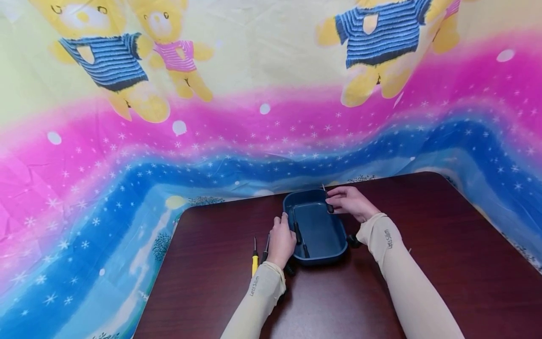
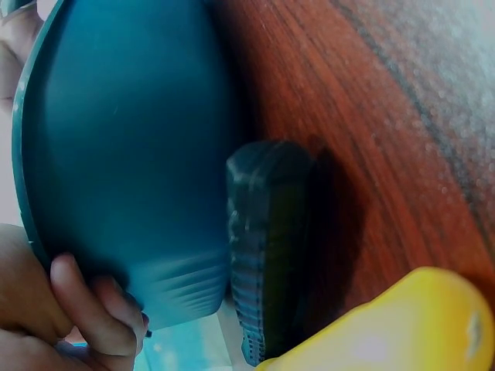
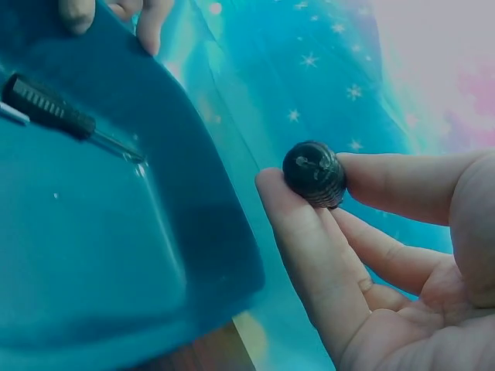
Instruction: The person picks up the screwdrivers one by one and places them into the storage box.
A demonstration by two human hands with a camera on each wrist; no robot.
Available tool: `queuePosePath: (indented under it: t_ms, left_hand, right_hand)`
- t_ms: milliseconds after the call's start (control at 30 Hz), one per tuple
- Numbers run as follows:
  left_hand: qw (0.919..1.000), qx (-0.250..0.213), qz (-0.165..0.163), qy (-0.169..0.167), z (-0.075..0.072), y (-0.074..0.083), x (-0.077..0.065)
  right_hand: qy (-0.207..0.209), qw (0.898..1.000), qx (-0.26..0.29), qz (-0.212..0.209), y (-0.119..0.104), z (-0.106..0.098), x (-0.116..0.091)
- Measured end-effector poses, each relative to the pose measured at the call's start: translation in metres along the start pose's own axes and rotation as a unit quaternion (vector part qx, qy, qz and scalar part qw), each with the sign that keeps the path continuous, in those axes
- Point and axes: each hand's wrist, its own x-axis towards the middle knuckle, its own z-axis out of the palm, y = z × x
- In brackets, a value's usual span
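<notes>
1. Sleeves, nearest me: the left sleeve (image 1: 254, 301) and right sleeve (image 1: 415, 282), both pale and lettered near the cuff, reach over a dark reddish-brown table (image 1: 211, 235).
2. Loose tools: a yellow-handled screwdriver (image 1: 255, 264) lies left of the left hand, its shaft pointing away from the person. Just beside it is a dark-handled screwdriver (image 2: 267, 232), between the yellow handle and the tray's outer wall, partly hidden from me by the hand.
3. Left hand (image 1: 282, 240): it grips the tray's left wall at the rim, thumb on the inner side and fingers on the outer.
4. Tray (image 1: 323, 230): dark blue, with rounded corners, it stands upright on the table. Within it, toward the left wall, lie two black-handled screwdrivers, a farther one (image 1: 297, 231) and a nearer one (image 1: 306, 250), shafts pointing away from the person.
5. Right hand (image 1: 350, 201): thumb and fingers pinch the black handle of a raised screwdriver (image 1: 329, 203) near the tray's far right rim. Its shaft points up and away; whether it is directly over the hollow I cannot tell.
6. Backdrop (image 1: 254, 136): behind the table hangs a printed cloth with bears, snowflakes and bands of blue and pink.
</notes>
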Motion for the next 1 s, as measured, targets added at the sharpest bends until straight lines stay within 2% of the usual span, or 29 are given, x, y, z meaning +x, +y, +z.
queuePosePath:
  t_ms: [1000]
  left_hand:
    - [0.9999, 0.006, -0.006, -0.011, -0.002, 0.000, 0.002]
  right_hand:
    - [-0.024, 0.998, 0.029, 0.040, 0.005, 0.050, 0.025]
